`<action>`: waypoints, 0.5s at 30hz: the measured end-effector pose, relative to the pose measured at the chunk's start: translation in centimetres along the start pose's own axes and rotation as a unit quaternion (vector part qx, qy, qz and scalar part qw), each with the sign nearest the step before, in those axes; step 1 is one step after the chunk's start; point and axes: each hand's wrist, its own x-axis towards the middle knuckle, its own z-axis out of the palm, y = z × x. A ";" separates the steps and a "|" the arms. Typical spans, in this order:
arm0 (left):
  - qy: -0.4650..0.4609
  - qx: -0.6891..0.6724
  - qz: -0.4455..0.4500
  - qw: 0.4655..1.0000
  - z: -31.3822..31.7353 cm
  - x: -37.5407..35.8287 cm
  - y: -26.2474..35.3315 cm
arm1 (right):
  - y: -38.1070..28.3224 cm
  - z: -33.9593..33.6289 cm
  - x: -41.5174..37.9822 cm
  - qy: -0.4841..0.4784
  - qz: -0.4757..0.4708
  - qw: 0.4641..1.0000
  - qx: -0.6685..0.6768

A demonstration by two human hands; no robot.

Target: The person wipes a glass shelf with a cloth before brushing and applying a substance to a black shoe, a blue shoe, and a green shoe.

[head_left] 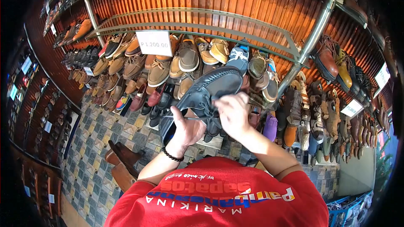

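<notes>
A black leather lace-up shoe is held up in front of my chest, its toe pointing up and to the right. My left hand, with a dark beaded bracelet at the wrist, grips the shoe near its heel, the thumb raised along the side. At the shoe's opening, the fingers of my right hand are curled in at the black shoelace. Part of the lace hangs loose below the eyelets. The right fingertips are partly hidden behind the hand.
Shelves of shoes fill the wall ahead, with a price sign on a glass shelf. More shoes stand to the right. A brown bench-like seat is on the tiled floor. A blue basket is at lower right.
</notes>
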 end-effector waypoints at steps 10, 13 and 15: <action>-0.060 0.107 -0.048 0.991 -2.7 -2.6 1.0 | -2.6 1.2 1.7 -0.007 0.007 1.000 0.012; -0.067 0.240 -0.064 0.966 -8.1 -3.4 -0.2 | 0.2 -1.2 2.2 -0.071 0.012 0.979 -0.191; -0.113 0.335 0.032 0.935 -8.6 -3.0 -0.8 | -1.1 -2.3 4.4 -0.001 0.098 0.992 -0.076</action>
